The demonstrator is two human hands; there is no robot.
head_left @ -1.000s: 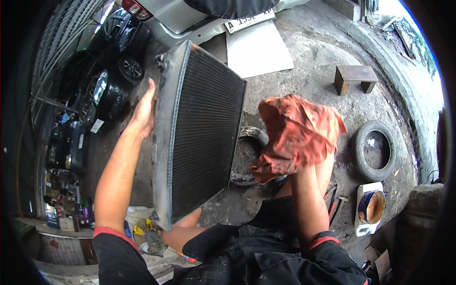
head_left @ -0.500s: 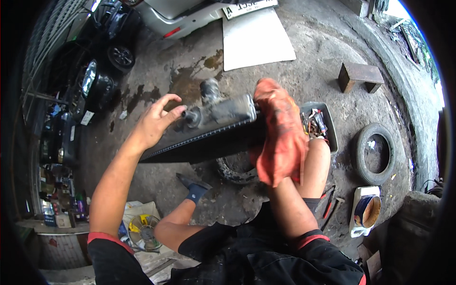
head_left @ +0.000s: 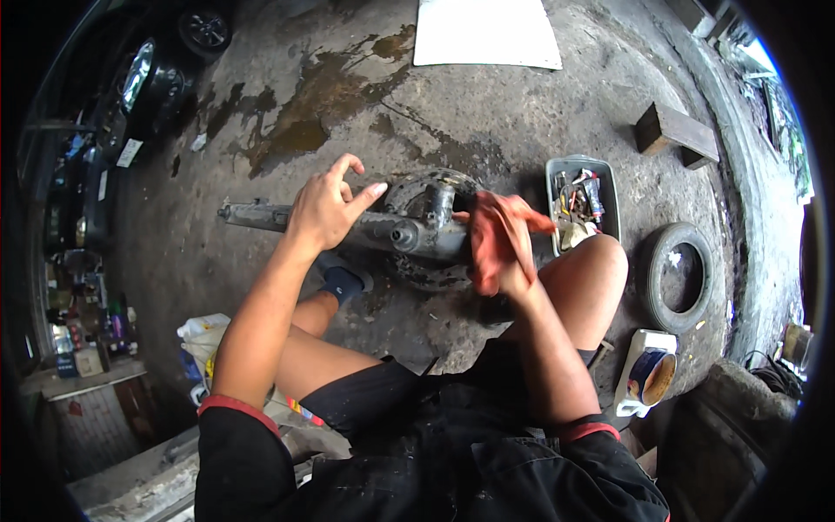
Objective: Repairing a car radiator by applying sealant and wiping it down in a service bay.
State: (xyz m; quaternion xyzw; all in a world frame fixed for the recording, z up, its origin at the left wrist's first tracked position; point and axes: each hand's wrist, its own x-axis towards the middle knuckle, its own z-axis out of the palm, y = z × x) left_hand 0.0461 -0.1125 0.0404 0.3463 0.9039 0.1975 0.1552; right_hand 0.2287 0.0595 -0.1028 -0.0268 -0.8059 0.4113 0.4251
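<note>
A dusty car radiator (head_left: 428, 238) stands between my legs with its dark end tank uppermost and two pipe stubs showing. My left hand (head_left: 326, 207) is at the tank's left part, thumb and fingers apart, gripping nothing; whether it touches the tank I cannot tell. A stained red rag (head_left: 496, 239) covers most of my right hand (head_left: 519, 283), which holds it bunched against the tank's right end. Most of the radiator's core is out of sight below the tank. An old tyre (head_left: 448, 180) lies on the floor behind and under it.
Right of my knee sits a grey bin (head_left: 614, 196) of tools and tubes. Farther right are another tyre (head_left: 715, 278), a wooden stool (head_left: 677, 130) and a white container with a round can (head_left: 644, 380). A white board (head_left: 487, 33) lies ahead, near wet stains (head_left: 300, 135).
The radiator has gone lower, its tank now more level, and its broad core face has left view. Both hands moved with it; the rag shifted along the right end. The view tilted down.
</note>
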